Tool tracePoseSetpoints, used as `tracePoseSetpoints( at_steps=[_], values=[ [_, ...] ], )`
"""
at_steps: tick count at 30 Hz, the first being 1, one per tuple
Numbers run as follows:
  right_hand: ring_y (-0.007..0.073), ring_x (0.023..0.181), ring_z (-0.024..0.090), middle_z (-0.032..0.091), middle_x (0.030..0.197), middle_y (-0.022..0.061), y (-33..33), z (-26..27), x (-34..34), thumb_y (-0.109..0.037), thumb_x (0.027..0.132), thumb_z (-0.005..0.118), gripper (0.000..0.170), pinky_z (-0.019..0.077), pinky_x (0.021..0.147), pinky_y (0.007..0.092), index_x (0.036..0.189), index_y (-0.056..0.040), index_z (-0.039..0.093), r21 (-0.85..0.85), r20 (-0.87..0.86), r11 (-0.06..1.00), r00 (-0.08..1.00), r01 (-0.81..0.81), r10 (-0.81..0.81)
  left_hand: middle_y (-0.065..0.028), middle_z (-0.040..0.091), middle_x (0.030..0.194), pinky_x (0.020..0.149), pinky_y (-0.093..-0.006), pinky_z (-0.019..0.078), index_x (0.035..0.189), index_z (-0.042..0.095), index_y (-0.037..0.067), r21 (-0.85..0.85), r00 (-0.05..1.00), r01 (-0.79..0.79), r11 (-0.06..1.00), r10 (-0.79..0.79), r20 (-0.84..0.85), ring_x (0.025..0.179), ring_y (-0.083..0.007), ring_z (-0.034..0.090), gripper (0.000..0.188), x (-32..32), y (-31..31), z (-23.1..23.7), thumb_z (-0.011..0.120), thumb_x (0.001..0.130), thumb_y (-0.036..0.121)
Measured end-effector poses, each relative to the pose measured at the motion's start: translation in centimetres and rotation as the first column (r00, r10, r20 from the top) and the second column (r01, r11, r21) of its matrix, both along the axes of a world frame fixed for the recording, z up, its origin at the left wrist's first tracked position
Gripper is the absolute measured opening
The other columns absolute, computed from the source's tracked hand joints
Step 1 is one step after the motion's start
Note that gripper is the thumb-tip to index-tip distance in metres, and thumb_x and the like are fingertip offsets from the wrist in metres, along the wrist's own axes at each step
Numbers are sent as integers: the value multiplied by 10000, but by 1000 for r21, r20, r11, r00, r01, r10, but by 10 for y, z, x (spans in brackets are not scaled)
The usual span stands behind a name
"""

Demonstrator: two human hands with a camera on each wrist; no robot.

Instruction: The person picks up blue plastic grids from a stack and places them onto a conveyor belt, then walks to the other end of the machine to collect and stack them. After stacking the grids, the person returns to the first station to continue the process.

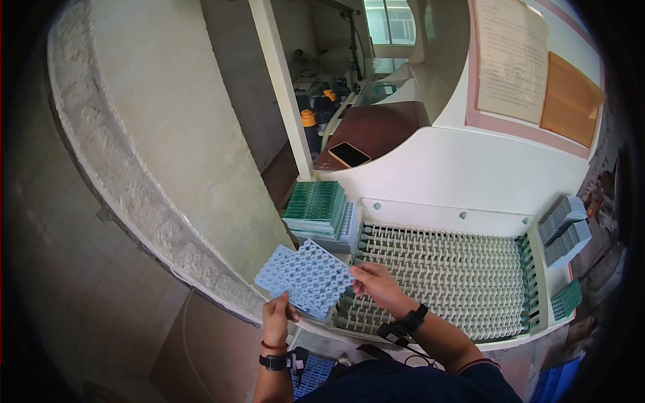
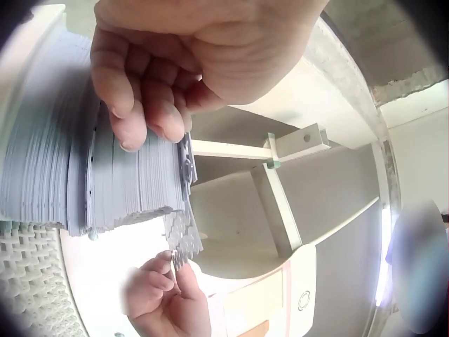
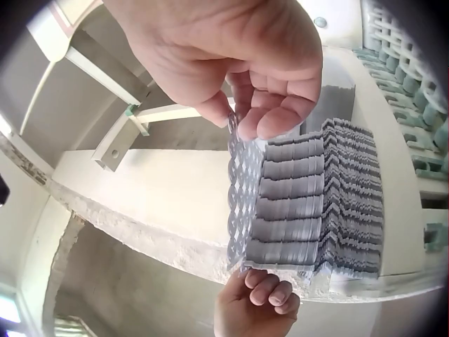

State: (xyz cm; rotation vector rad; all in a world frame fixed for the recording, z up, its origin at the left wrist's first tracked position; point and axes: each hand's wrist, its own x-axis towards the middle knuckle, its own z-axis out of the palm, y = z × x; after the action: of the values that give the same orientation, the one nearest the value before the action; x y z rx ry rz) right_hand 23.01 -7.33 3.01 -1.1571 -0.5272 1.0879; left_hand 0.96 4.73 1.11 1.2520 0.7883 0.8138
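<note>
A thin light-blue panel [image 1: 317,277] patterned with small round shapes is held up, tilted, between both hands. My left hand [image 1: 277,319] pinches its lower edge, with the other fingers curled in the left wrist view. At the panel's right corner, my right hand [image 1: 377,285] pinches the edge between thumb and fingers. More light-blue panels [image 1: 270,269] show behind and left of the held one. In the right wrist view, a thick stack of panels [image 3: 295,203] stands close beside the held panel, which appears nearly edge-on.
Green panels [image 1: 314,205] are piled on a light-blue stack [image 1: 349,232] behind the hands. To the right stretches a conveyor of white rollers [image 1: 443,282] in a pale machine frame. A phone [image 1: 349,155] lies on a brown surface; grey-blue stacks [image 1: 568,243] stand at far right.
</note>
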Motion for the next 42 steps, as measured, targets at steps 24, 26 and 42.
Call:
tracePoseSetpoints(
  at_steps=[24, 26, 42],
  values=[
    [85, 604, 539, 588, 753, 35, 12, -8, -13, -288, 878, 593, 342, 463, 537, 223, 1035, 16, 586, -10, 237, 997, 969, 74, -69, -89, 554, 511, 434, -251, 435, 608, 540, 29, 69, 1000, 8, 998, -8, 7, 454, -173, 566, 357, -3, 0, 3, 533, 911, 218],
    [99, 637, 555, 614, 812, 61, 13, 6, -14, -284, 864, 605, 364, 475, 576, 240, 1072, 14, 580, -57, 383, 998, 924, 31, -7, -95, 555, 515, 436, -249, 431, 608, 544, 26, 48, 999, 18, 999, -20, 44, 452, -172, 560, 328, -3, 1, 2, 543, 895, 184],
    [76, 595, 537, 606, 831, 56, -10, 3, -31, -166, 775, 718, 398, 454, 507, 215, 1088, 25, 563, 20, 281, 986, 947, -167, 155, 25, 442, 522, 458, -209, 243, 533, 451, 88, -3, 938, -129, 992, 123, 325, 458, -45, 331, 310, -23, -15, 24, 588, 808, 42]
  ],
)
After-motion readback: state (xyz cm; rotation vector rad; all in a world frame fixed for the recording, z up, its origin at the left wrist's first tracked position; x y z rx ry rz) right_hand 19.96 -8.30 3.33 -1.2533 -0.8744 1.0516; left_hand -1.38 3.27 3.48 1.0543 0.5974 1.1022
